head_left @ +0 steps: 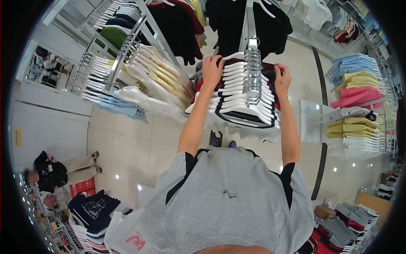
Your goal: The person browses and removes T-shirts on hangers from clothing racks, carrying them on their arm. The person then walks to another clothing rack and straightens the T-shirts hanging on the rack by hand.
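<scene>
Several white hangers [237,78] with garments hang close together on a metal rail [249,21] in front of me, their hooks bunched on its front part. My left hand [212,72] is at the back left end of the bunch, its fingers curled at the shoulder of a garment. Across from it, my right hand [282,79] rests at the right ends of the hangers, fingers bent against a dark red garment. A black hanger [245,124] is near the front. What each set of fingertips grips is hidden.
Black garments [218,21] hang behind the bunch. Racks of pale clothes [156,76] stand at the left, and blue, yellow and pink clothes [357,97] at the right. A person [53,171] stands at the lower left near folded dark clothes [93,209].
</scene>
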A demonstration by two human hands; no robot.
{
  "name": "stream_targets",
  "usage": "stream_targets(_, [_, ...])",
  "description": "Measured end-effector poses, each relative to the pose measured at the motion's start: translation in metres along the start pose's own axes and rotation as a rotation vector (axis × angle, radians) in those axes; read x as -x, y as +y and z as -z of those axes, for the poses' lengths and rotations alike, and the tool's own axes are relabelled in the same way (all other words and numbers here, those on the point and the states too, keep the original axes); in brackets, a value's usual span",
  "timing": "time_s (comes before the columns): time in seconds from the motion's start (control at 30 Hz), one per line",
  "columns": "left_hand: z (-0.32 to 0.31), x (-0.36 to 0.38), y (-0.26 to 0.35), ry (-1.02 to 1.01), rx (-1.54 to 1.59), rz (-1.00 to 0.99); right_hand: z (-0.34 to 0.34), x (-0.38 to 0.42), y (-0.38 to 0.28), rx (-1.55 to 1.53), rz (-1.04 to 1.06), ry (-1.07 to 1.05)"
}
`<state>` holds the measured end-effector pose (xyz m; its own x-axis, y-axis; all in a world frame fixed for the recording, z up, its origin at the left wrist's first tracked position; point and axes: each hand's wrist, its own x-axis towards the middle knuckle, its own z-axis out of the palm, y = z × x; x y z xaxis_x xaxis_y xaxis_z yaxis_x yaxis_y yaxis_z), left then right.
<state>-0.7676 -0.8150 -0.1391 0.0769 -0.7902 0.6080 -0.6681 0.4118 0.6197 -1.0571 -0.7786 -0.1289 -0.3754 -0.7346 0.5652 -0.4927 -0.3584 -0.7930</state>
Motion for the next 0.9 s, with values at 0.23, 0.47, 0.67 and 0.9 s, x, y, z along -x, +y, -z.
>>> stream_targets(0.23, [0.000, 0.000, -0.003, -0.007, 0.024, 0.009, 0.004, 0.003, -0.001, 0.089, -0.001, -0.031])
stream_targets(0.47, [0.005, 0.001, -0.002, 0.036, 0.007, -0.019, 0.001, 0.011, 0.010, 0.125, -0.035, -0.282])
stream_targets(0.67, [0.009, 0.001, 0.000, 0.029, 0.025, -0.022, 0.001, 0.010, 0.001, 0.125, -0.240, -0.369])
stream_targets(0.9, [0.021, 0.010, -0.006, -0.110, -0.042, -0.080, 0.009, 0.017, -0.006, 0.089, -0.267, -0.387])
